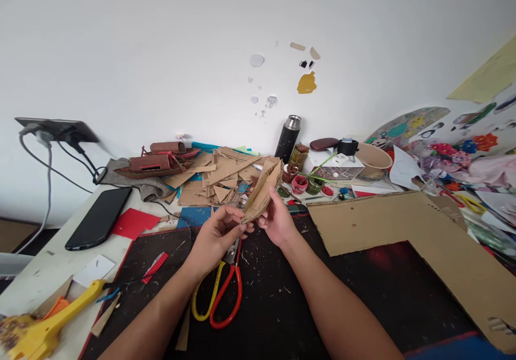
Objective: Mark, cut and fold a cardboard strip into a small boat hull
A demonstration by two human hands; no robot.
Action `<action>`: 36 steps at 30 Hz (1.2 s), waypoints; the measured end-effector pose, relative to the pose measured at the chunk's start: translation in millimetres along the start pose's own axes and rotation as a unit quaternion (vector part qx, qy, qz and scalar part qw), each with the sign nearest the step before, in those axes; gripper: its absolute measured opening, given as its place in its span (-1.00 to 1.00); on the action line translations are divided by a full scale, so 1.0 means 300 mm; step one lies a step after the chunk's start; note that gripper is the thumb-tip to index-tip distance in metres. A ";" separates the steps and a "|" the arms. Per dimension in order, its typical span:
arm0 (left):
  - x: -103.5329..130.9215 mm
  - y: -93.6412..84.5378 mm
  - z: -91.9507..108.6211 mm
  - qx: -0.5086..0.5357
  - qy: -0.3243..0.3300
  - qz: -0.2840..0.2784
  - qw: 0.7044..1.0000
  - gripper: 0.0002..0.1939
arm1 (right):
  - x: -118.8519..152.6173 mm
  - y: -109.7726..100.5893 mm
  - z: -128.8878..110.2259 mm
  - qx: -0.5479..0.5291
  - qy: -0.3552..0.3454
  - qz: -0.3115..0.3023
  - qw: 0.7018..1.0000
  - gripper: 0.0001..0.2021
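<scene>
A small cardboard boat hull (264, 191) is held up over the dark work mat, its far end raised and tilted to the right. The fingers of my left hand (215, 239) pinch its near, pointed end. Against its right side, my right hand (278, 220) grips the hull with the thumb along the outer wall. Just below my left hand lie scissors (226, 293) with one yellow and one red handle, their blade tips hidden under my fingers. Behind the hull is a heap of cardboard scraps (229, 172).
A brown model boat (151, 164) stands at the back left, near a black phone (99, 217). A yellow glue gun (60, 317) lies front left. Behind are a black thermos (288, 138) and open paint jars (299, 184). A large cardboard sheet (374, 220) covers the right side.
</scene>
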State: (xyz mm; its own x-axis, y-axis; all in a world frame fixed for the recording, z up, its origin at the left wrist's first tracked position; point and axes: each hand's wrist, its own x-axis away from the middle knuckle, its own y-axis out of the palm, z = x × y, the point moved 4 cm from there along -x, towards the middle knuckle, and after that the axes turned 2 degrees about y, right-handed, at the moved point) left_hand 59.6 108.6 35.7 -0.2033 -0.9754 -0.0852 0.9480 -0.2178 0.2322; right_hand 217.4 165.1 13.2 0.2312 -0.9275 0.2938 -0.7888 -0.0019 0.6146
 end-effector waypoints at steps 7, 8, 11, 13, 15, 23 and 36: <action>-0.013 -0.020 -0.003 0.143 -0.082 -0.004 0.986 -0.65 | 0.003 0.002 -0.006 0.015 -0.004 0.009 1.000 -0.44; -0.013 -0.021 -0.003 0.153 -0.089 0.000 0.984 -0.65 | 0.003 0.002 -0.006 0.016 -0.004 0.011 1.000 -0.45; -0.012 -0.014 -0.003 0.155 -0.105 -0.001 0.982 -0.61 | 0.004 0.001 -0.003 0.020 -0.004 0.014 1.000 -0.47; -0.011 -0.009 -0.008 0.153 -0.123 -0.002 0.981 -0.59 | 0.005 0.002 0.001 0.029 0.000 0.011 1.000 -0.46; -0.012 -0.008 -0.017 0.152 -0.144 0.004 0.978 -0.58 | 0.008 0.005 0.007 0.042 0.002 -0.002 0.999 -0.45; -0.007 0.001 -0.044 0.213 -0.197 0.008 0.957 -0.50 | 0.022 0.030 0.046 0.088 0.010 -0.060 0.994 -0.39; 0.002 0.014 -0.051 0.284 -0.215 -0.054 0.933 -0.47 | 0.017 0.019 0.047 0.089 0.000 -0.059 0.994 -0.36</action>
State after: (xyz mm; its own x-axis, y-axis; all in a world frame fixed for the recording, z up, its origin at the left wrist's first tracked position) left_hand 67.3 107.5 21.8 -0.4853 -0.8437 0.2296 0.6576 -0.1791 0.7318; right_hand 206.1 155.0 7.7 0.3287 -0.9168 0.2266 -0.8446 -0.1780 0.5049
